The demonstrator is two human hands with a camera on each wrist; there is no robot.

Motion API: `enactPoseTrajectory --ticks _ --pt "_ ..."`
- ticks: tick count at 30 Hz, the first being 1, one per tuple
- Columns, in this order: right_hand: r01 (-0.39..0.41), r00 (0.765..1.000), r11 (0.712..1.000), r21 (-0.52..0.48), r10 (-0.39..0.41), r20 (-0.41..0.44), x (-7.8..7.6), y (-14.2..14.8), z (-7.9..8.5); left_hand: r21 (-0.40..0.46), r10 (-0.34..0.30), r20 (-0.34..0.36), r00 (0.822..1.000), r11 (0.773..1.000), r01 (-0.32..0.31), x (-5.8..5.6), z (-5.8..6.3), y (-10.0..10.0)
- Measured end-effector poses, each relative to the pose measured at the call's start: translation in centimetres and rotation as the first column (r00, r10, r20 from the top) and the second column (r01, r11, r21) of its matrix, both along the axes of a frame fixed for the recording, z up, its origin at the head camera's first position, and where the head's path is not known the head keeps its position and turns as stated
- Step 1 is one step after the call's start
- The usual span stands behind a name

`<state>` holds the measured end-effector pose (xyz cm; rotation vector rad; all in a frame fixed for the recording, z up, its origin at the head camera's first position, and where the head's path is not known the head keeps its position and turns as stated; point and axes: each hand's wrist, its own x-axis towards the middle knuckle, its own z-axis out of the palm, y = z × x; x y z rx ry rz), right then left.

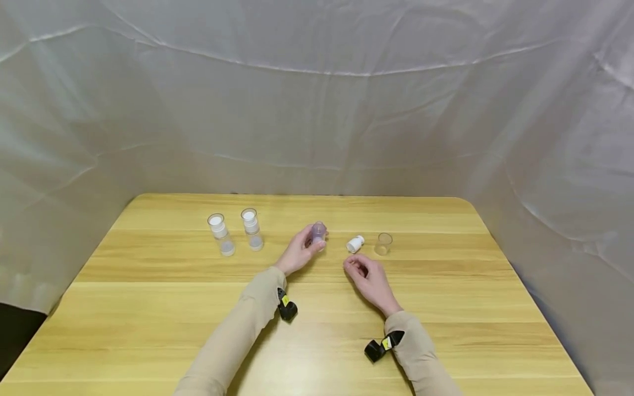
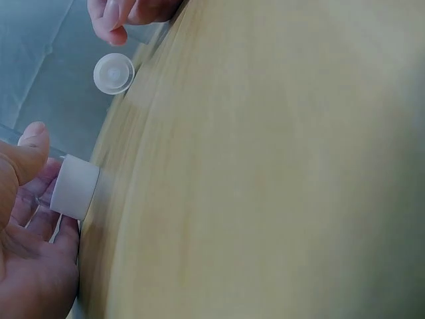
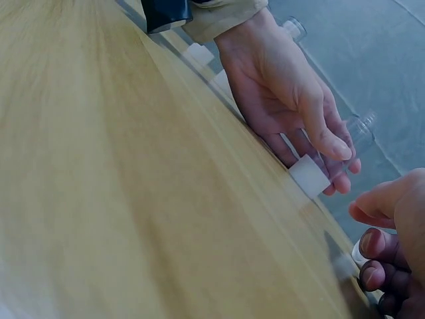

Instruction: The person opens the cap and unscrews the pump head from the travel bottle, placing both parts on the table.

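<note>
Creased grey sheeting (image 1: 327, 126) hangs behind and beside a glossy wood-grain table (image 1: 322, 341). Over its far middle, a clear, white-based bottle (image 1: 318, 232) sits in the left hand (image 1: 299, 252), thumb and fingers around it. The right hand (image 1: 369, 278), loosely curled and holding nothing, is near a white piece (image 1: 355, 243) and clear cup (image 1: 383, 245).

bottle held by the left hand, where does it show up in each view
Head: the bottle is near the middle, slightly below centre.
Left wrist: toward the left edge, slightly below mid-height, white end showing.
Right wrist: right of centre, about mid-height, white end lower left.
Shared landmark: the left hand holding it.
</note>
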<state>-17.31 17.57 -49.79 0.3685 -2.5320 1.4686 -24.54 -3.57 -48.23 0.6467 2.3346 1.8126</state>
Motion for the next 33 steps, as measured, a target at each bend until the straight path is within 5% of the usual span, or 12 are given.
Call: enactPoseTrajectory --ticks 7,13,18,23,26,29,33 --pt "0.005 1.000 1.000 0.028 -0.005 -0.003 0.1 -0.1 0.2 -0.019 0.010 0.038 0.999 1.000 -0.010 0.1 0.0 0.1" --pt "-0.001 1.000 1.000 0.027 0.001 0.008 0.2 -0.1 0.1 0.008 0.019 0.135 0.991 1.000 -0.020 1.0 0.5 -0.1" --pt "-0.005 1.000 1.000 0.025 0.005 0.015 0.1 0.0 0.1 -0.029 0.031 0.138 0.990 0.999 -0.027 1.9 0.8 -0.5" --pt "-0.008 1.000 1.000 0.022 0.007 0.013 0.1 0.1 0.2 -0.128 0.102 0.066 0.993 0.987 -0.093 3.1 1.8 -1.0" --pt "-0.007 1.000 1.000 0.024 0.007 0.016 0.1 0.1 0.2 -0.106 0.162 -0.050 0.985 0.980 -0.167 3.9 2.4 -1.4" --pt "-0.009 1.000 1.000 0.029 0.009 0.012 0.0 0.1 0.1 -0.028 0.260 -0.228 0.938 0.961 -0.274 4.5 2.7 -1.8" --pt "-0.014 1.000 0.999 0.032 0.014 0.009 0.0 0.0 0.2 0.094 0.417 -0.448 0.791 0.902 -0.422 5.0 2.8 -2.6"
